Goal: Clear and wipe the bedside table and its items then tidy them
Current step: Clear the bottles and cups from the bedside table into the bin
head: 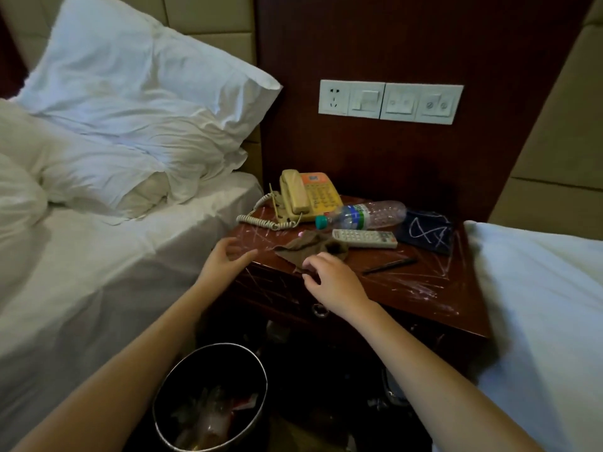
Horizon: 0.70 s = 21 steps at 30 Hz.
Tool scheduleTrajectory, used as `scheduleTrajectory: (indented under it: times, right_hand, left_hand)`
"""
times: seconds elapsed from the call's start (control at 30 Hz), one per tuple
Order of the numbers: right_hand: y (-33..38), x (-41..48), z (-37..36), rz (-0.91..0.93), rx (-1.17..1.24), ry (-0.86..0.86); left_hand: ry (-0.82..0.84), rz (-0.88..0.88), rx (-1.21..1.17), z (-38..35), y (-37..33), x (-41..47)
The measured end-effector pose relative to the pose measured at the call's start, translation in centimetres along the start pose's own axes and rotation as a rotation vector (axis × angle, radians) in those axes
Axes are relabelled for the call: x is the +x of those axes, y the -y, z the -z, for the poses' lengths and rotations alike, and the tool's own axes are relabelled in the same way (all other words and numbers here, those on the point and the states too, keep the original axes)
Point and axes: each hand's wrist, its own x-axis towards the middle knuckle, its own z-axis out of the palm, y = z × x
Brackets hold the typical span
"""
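Nearest the lens, a bin (208, 399) is being shown at bottom centre, its contents indistinct. Mid-frame, the right hand (336, 282) is pinching a brown cloth (310, 247) on the scratched worktop (424, 288); the left hand (225, 259) is being held open, empty. Behind, phone (310, 195), bottle (365, 215) and remote (363, 238) are crowding the surface.

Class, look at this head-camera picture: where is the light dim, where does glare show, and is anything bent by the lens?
Head view: dim under the table, where the bin sits in shadow; glare streaks on the tabletop; pillow bright; the wall's edges lean, bent by the wide lens.
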Motion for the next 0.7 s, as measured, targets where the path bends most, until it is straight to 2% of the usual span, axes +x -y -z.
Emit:
scheduleTrajectory:
  times: [0.13, 0.3, 0.5, 0.7]
  right_hand:
    - [-3.6, -0.4, 1.4, -0.049, -0.195, 0.002]
    - [-7.3, -1.4, 1.7, -0.083, -0.333, 0.051]
    - [-9.9, -2.1, 1.2, -0.120, -0.252, 0.054]
    - [-10.1, -2.0, 1.1, -0.098, -0.227, 0.062]
  left_hand:
    - [0.068, -0.196, 0.170, -5.0, -5.3, 2.5]
    - [0.223, -0.287, 0.435, -10.8, -8.8, 5.7]
    - [0.252, -0.262, 0.737, -13.3, -9.8, 9.7]
    - [0.285, -0.236, 0.744, -14.9, -8.6, 11.0]
